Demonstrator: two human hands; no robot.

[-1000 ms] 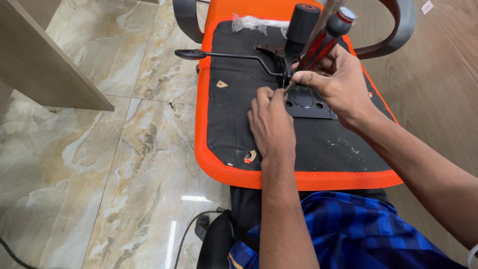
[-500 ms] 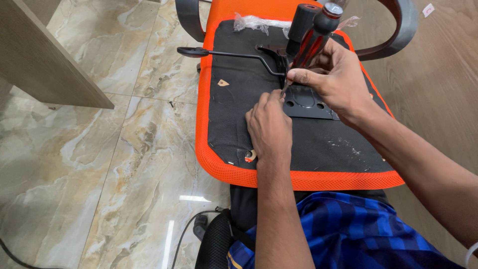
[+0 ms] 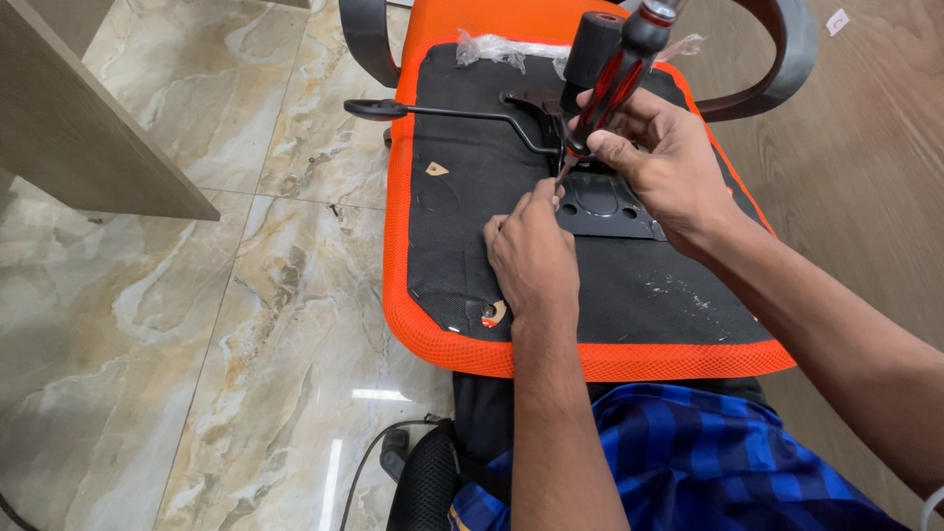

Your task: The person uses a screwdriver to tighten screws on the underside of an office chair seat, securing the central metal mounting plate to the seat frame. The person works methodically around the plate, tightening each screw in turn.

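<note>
The right hand closes its grip around a red-and-black screwdriver, tilted, tip down on the black metal plate of the upturned chair seat. The left hand reaches forward, fingertips pinched at the tip.

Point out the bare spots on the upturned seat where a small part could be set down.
Free: the black underside between the metal plate and the near orange rim, right of the left hand; also below the lever, left of that hand. Crowded: around the plate, where the right hand holds the screwdriver beside the black cylinder.
</note>
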